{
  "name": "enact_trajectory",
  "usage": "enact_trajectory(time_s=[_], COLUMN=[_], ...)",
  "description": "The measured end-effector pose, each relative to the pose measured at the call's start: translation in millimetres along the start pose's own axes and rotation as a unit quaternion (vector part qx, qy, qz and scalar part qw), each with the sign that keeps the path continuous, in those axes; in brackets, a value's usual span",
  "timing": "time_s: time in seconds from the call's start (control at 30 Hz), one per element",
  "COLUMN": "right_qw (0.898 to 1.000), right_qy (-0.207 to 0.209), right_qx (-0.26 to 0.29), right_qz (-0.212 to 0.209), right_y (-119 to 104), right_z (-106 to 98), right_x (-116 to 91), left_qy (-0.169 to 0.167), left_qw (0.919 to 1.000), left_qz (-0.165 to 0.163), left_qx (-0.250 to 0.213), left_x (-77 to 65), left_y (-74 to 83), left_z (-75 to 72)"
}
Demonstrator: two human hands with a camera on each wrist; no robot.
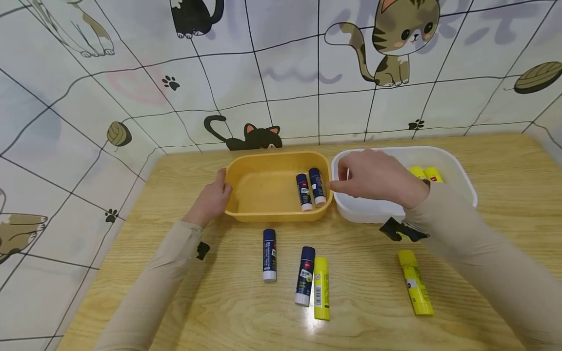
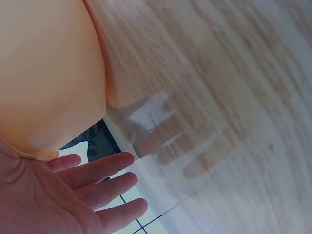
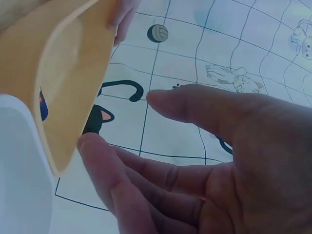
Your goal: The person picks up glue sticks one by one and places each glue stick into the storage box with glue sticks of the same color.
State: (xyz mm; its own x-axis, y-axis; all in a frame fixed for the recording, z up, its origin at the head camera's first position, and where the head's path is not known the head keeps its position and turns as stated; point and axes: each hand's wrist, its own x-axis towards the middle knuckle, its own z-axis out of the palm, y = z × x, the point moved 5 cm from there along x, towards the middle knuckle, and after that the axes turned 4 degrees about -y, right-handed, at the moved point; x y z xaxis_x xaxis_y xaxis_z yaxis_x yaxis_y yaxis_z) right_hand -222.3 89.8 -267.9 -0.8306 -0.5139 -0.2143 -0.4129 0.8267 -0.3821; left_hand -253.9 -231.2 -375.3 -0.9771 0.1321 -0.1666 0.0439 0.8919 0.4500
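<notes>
At the left end of the yellow plastic bin [image 1: 263, 217], my left hand [image 1: 211, 199] holds the rim, with the thumb at the edge. In the left wrist view, its other fingers [image 2: 105, 187] stretch out loosely beside the bin's outer wall. Two blue glue sticks with white ends, one of them this glue stick [image 1: 304, 192], lie at the bin's right end. My right hand [image 1: 377, 176] hovers over the left part of the white bin [image 1: 466, 192], near where the two bins meet. A gap parts its thumb and fingers, and nothing is between them.
Yellow glue sticks [image 1: 432, 174] lie in the white bin, partly hidden by my right arm. In front of the bins are two blue glue sticks [image 1: 270, 256] and a yellow one [image 1: 322, 288]. Another yellow glue stick [image 1: 415, 283] lies farther right. A cat-patterned wall [image 1: 290, 117] backs the table.
</notes>
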Motion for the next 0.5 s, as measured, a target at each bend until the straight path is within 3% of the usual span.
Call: enact_trajectory(time_s=[0.5], right_qw=[0.999], right_qy=[0.019], right_qx=[0.037], right_qz=[0.026], right_y=[25.2], right_z=[24.4], right_x=[-39.5], left_qy=[0.007], left_qw=[1.0000], left_qz=[0.005], left_qx=[-0.001], left_x=[-0.4], left_y=[-1.9], left_z=[0.6])
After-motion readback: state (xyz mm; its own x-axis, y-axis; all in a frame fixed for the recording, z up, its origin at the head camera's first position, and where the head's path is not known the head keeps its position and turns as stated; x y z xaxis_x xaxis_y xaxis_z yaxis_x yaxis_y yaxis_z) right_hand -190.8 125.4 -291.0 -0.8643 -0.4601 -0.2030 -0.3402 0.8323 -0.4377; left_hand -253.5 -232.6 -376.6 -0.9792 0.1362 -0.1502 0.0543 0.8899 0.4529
